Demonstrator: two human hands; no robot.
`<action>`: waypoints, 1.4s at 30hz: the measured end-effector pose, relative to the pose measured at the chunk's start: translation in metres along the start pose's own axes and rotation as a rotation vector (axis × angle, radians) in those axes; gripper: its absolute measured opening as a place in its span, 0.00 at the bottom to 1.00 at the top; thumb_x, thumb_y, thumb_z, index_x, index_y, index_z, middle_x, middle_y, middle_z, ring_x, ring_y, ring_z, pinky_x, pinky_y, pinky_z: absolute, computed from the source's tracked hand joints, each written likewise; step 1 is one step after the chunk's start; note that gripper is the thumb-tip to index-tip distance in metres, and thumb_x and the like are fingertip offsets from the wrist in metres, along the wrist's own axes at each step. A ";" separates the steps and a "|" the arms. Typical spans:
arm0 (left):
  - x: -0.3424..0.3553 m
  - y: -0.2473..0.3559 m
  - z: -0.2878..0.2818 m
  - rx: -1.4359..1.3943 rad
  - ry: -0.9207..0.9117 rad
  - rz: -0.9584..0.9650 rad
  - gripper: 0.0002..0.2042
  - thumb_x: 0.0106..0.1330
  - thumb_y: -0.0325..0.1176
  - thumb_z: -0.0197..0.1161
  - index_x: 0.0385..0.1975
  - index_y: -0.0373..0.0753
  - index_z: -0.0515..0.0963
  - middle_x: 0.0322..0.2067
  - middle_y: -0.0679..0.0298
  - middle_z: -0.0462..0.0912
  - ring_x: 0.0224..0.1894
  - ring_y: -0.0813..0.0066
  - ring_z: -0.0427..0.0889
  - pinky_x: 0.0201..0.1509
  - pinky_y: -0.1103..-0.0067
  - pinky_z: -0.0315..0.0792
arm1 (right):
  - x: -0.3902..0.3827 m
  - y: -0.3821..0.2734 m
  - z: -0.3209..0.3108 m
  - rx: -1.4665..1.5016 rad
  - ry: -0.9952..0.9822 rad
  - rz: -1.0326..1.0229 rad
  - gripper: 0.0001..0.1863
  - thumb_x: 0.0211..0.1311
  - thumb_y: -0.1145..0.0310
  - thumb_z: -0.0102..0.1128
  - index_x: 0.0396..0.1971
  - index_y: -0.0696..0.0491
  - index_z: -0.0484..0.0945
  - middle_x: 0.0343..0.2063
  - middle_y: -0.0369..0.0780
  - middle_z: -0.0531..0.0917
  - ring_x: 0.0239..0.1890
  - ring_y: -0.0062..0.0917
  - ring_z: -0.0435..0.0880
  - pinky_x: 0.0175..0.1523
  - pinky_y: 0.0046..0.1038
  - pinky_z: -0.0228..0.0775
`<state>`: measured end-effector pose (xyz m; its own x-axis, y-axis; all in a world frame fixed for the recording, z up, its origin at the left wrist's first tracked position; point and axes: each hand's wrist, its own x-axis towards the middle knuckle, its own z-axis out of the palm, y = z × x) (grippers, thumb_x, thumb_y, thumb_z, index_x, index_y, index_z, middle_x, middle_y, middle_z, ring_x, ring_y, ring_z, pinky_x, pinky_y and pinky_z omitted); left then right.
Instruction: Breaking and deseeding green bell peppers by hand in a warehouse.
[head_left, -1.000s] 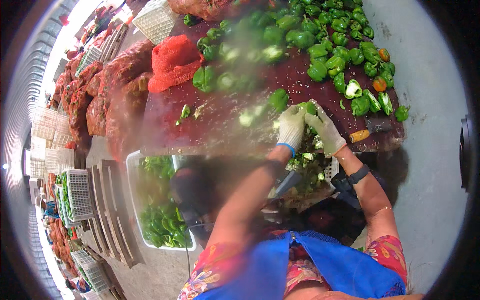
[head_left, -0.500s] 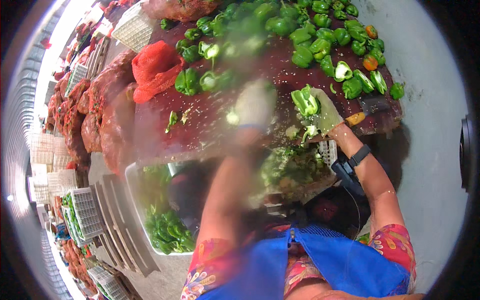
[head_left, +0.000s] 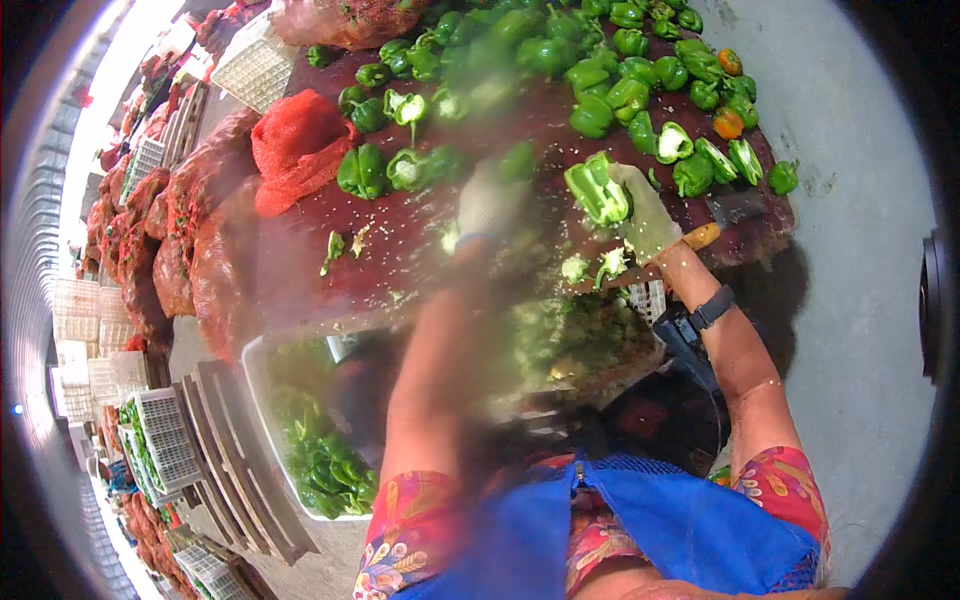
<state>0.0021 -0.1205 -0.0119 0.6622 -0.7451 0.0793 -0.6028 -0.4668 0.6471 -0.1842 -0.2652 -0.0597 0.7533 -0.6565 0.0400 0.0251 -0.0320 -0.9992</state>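
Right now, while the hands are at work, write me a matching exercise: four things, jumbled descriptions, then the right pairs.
Things:
1. Right hand
2. Net bag
3. Knife
4. Tub

Descriptions:
A. White, with green peppers inside
B. Gloved, holding a cut-open pepper
C. Has a yellow handle
D. Red and crumpled

Right pairs: 1-B, 2-D, 3-C, 4-A
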 end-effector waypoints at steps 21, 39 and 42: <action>-0.140 0.006 -0.078 -1.465 -0.033 -0.236 0.30 0.60 0.36 0.61 0.62 0.36 0.61 0.36 0.62 0.78 0.23 0.83 0.74 0.24 0.85 0.71 | -0.038 -0.076 0.140 -0.251 -0.116 -0.100 0.28 0.73 0.57 0.45 0.67 0.55 0.61 0.67 0.43 0.65 0.64 0.27 0.68 0.67 0.29 0.60; -0.324 -0.265 -0.287 -0.661 0.816 -0.642 0.23 0.60 0.35 0.62 0.56 0.40 0.71 0.37 0.63 0.82 0.30 0.77 0.78 0.31 0.83 0.73 | -0.120 -0.110 0.275 0.059 -0.688 0.220 0.29 0.72 0.56 0.44 0.65 0.60 0.62 0.55 0.47 0.77 0.53 0.31 0.79 0.60 0.32 0.69; -0.321 -0.354 -0.279 -0.228 0.616 -0.696 0.22 0.59 0.35 0.62 0.53 0.38 0.73 0.40 0.57 0.83 0.38 0.69 0.81 0.40 0.74 0.75 | -0.123 -0.091 0.236 -0.099 -0.676 0.123 0.28 0.72 0.58 0.45 0.65 0.61 0.62 0.52 0.48 0.79 0.52 0.32 0.80 0.57 0.32 0.72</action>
<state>0.1274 0.4173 -0.0549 0.9964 0.0767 -0.0359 0.0727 -0.5577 0.8269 -0.1238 -0.0033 0.0250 0.9918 -0.0475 -0.1188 -0.1222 -0.0776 -0.9895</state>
